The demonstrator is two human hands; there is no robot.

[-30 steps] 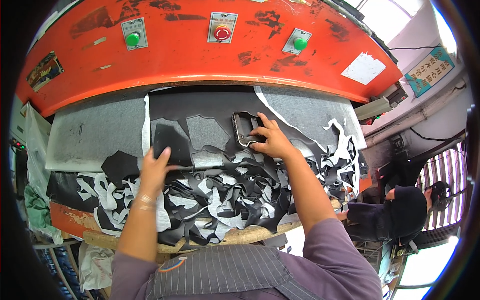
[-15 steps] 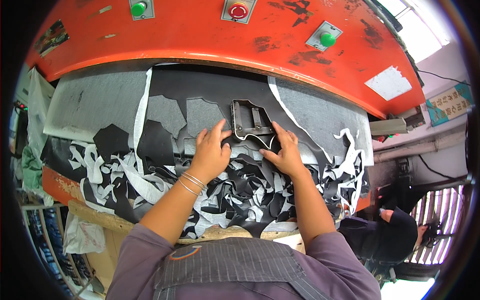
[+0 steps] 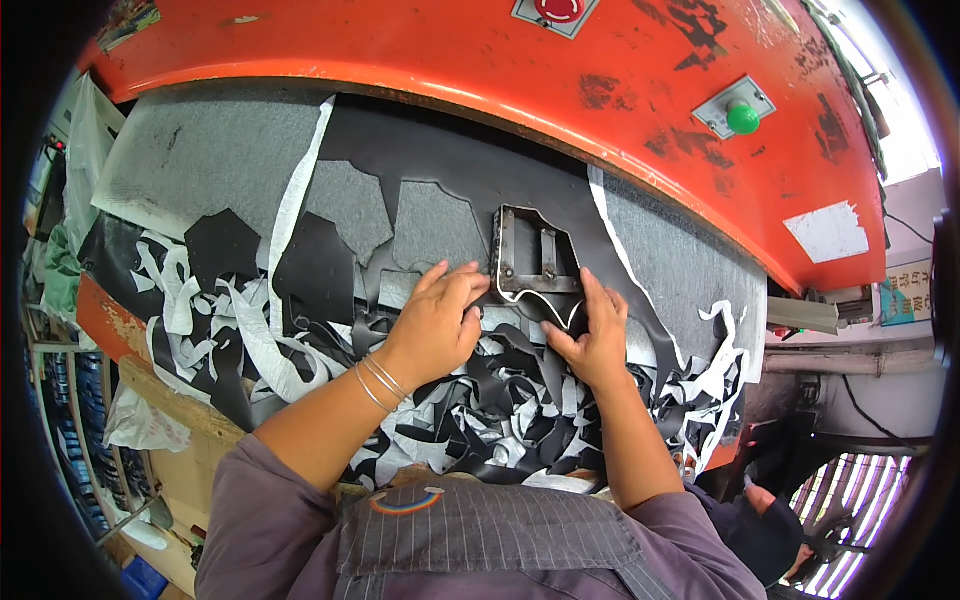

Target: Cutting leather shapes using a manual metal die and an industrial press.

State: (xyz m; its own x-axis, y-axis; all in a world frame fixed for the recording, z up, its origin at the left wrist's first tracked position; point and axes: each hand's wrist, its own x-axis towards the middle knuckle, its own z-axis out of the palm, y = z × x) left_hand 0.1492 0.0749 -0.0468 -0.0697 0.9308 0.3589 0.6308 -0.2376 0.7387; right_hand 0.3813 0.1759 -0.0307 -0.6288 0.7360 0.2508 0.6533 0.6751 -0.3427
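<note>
A metal cutting die, an angular open frame with inner crossbars, lies on a black leather-like sheet. My right hand holds its lower right corner, index finger along the side and thumb below. Beside the die's lower left corner is my left hand, its fingers extended and the tips at or very near the metal edge; exact contact is unclear. Left of the die, grey board shows through two cut-out openings, one of them a near opening. Dark cut pieces, including an angular piece, lie farther left.
Tangled black and white scraps cover the near side. An orange machine beam spans the far side, carrying a red button and a green button. Grey cutting board extends right. Another person is at lower right.
The view has turned and shifted, so the beam and die appear farther right. My left fingers have drawn closer together by the die's corner. The right hand stays at the die.
</note>
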